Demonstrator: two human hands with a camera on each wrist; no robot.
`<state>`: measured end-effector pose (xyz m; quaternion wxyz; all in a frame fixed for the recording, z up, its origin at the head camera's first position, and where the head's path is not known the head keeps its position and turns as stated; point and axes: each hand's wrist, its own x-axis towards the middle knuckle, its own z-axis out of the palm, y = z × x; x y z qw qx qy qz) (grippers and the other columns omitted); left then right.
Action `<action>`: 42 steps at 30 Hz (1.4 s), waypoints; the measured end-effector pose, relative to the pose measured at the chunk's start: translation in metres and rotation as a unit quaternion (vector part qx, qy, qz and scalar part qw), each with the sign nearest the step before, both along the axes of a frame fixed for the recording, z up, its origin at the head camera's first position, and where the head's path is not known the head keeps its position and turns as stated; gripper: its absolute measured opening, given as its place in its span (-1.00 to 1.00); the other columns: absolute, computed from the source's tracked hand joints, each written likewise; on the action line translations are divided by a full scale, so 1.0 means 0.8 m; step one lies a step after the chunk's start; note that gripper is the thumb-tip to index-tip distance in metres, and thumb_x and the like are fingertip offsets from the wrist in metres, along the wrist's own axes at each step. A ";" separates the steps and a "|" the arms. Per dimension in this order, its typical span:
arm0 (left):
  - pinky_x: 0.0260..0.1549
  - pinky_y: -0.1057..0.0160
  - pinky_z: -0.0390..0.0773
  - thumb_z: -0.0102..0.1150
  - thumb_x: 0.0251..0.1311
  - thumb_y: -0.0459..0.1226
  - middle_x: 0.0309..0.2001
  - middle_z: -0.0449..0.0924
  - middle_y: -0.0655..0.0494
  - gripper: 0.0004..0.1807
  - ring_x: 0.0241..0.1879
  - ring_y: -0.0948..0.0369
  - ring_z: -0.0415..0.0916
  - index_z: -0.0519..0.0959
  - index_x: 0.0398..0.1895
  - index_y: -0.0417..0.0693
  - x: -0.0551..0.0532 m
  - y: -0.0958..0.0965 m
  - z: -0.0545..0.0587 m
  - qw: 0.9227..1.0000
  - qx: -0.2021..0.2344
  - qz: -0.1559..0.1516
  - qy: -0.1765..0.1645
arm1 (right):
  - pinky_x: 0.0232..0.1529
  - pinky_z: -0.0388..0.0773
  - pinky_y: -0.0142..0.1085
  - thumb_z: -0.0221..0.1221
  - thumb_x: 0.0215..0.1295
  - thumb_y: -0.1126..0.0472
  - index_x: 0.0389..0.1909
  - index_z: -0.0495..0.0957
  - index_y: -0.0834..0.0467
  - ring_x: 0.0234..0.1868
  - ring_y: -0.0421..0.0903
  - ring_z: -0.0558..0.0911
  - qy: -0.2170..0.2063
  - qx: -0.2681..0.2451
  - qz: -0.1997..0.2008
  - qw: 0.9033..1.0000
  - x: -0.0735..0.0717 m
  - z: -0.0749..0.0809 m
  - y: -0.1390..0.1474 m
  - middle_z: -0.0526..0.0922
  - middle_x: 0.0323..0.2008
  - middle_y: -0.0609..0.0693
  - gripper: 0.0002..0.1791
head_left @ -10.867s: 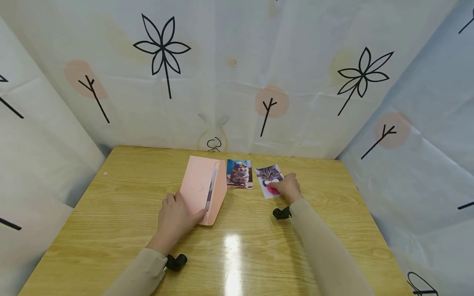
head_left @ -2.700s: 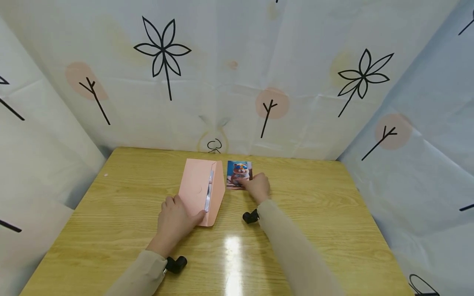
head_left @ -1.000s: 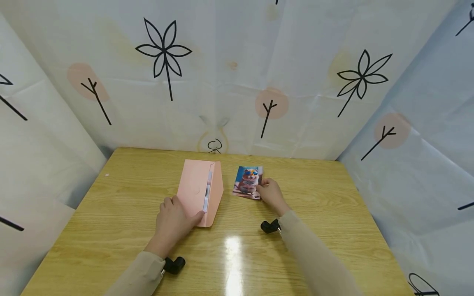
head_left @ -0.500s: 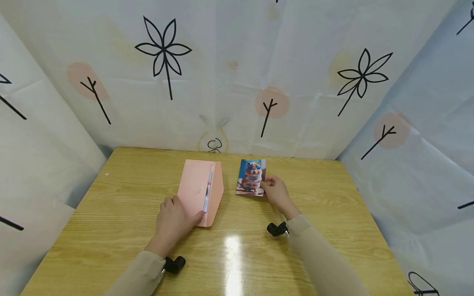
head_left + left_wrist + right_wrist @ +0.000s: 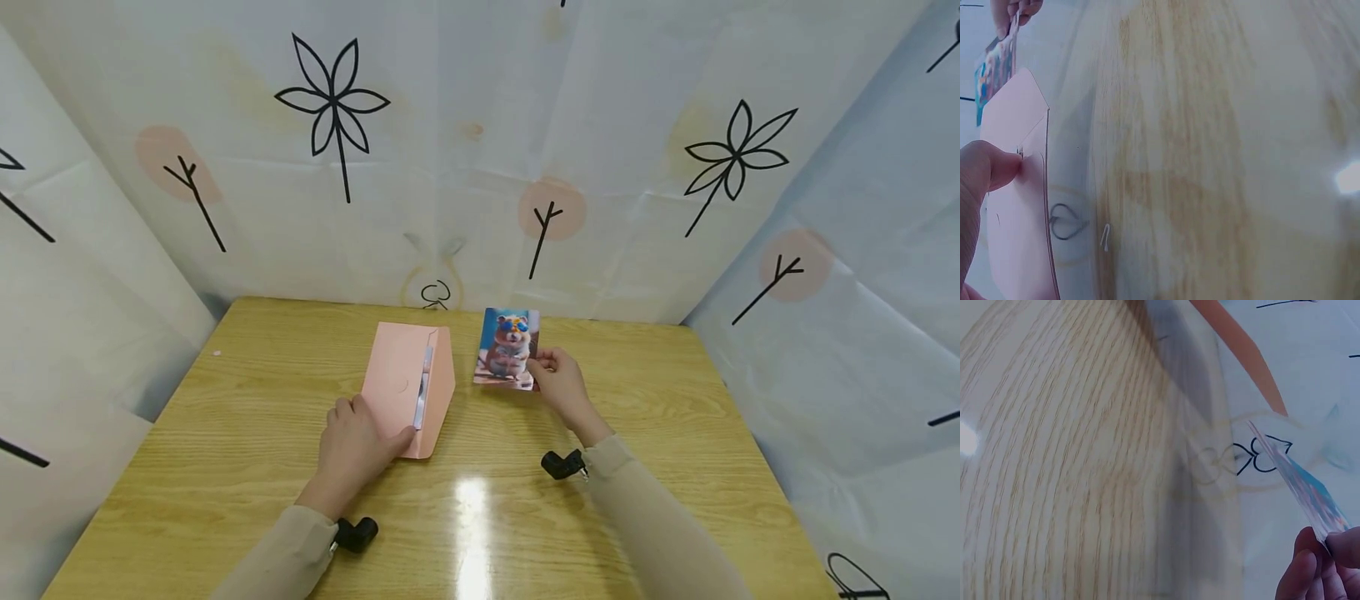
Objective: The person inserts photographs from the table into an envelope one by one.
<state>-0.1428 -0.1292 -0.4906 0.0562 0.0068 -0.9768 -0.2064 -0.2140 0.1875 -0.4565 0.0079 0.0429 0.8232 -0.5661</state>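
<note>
My left hand grips the near end of a pink envelope, its thumb by the slit and its other fingers at the left edge. Flap outward to the right, the envelope shows a pale and dark strip of contents in its opening. To its right, my right hand pinches the lower right edge of a photo card picturing a hamster in sunglasses. Held edge-on in the right wrist view, the card is between thumb and fingers, off the table and apart from the envelope.
Both hands work over a wood-grain table with a bright glare patch near the front. A white patterned cloth stands behind it and at both sides. One small pale speck lies at the far left.
A cat card seen earlier on the right is gone from the tabletop. My right hand has taken the hamster card, moved it right and lifted it. The left hand stays on the envelope.
</note>
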 end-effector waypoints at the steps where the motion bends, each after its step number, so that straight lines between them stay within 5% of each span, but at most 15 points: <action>1: -0.37 -0.11 0.47 0.26 -0.12 0.34 -0.22 0.31 -0.35 0.06 -0.25 -0.17 0.35 0.33 -0.06 -0.57 0.000 0.000 0.000 1.000 0.000 0.000 -0.001 | -0.16 0.53 0.09 0.12 0.41 0.17 -0.02 0.46 0.25 -0.34 0.08 0.59 0.004 -0.003 0.000 1.000 0.000 0.001 -0.001 0.59 -0.20 0.20 -0.74; 18: -0.41 -0.08 0.49 0.26 -0.17 0.38 -0.23 0.31 -0.31 0.08 -0.27 -0.12 0.34 0.33 -0.07 -0.55 -0.002 0.004 -0.002 1.000 -0.006 0.002 -0.006 | -0.15 0.52 0.13 0.12 0.40 0.22 -0.02 0.46 0.30 -0.36 -0.01 0.57 0.010 -0.067 0.025 0.997 0.009 0.016 -0.033 0.58 -0.19 0.24 -0.74; 26: -0.40 -0.10 0.49 0.26 -0.17 0.38 -0.24 0.31 -0.31 0.09 -0.28 -0.11 0.33 0.33 -0.06 -0.55 0.001 0.006 -0.001 1.000 -0.008 -0.002 0.003 | -0.10 0.50 0.13 0.09 0.41 0.27 0.06 0.40 0.42 -0.22 0.32 0.56 -0.012 -0.081 0.079 0.994 0.027 0.040 -0.054 0.55 -0.11 0.36 -0.67; 31: -0.42 -0.10 0.49 0.27 -0.18 0.37 -0.25 0.31 -0.31 0.08 -0.29 -0.12 0.34 0.34 -0.06 -0.55 0.001 0.007 0.000 1.000 -0.008 -0.004 0.014 | -0.16 0.57 0.00 0.09 0.41 0.29 0.03 0.40 0.44 -0.26 0.31 0.59 -0.002 -0.069 0.088 0.994 0.038 0.051 -0.067 0.57 -0.15 0.31 -0.68; 39: -0.40 -0.12 0.49 0.25 -0.18 0.39 -0.21 0.31 -0.32 0.12 -0.27 -0.12 0.33 0.33 -0.01 -0.56 0.001 0.009 0.002 1.000 -0.010 0.000 0.004 | -0.27 0.62 -0.02 0.21 0.31 0.27 -0.09 0.47 0.29 -0.43 0.16 0.64 0.014 -0.060 0.049 0.997 0.020 -0.002 -0.078 0.57 -0.32 0.18 -0.76; 42: -0.39 -0.12 0.49 0.25 -0.18 0.39 -0.21 0.31 -0.32 0.12 -0.26 -0.13 0.33 0.33 -0.01 -0.55 0.001 0.009 0.002 1.000 -0.009 0.002 0.002 | -0.34 0.63 -0.08 0.23 0.26 0.30 -0.08 0.46 0.30 -0.47 0.03 0.64 0.017 -0.051 0.042 0.998 0.022 -0.002 -0.083 0.56 -0.35 0.17 -0.73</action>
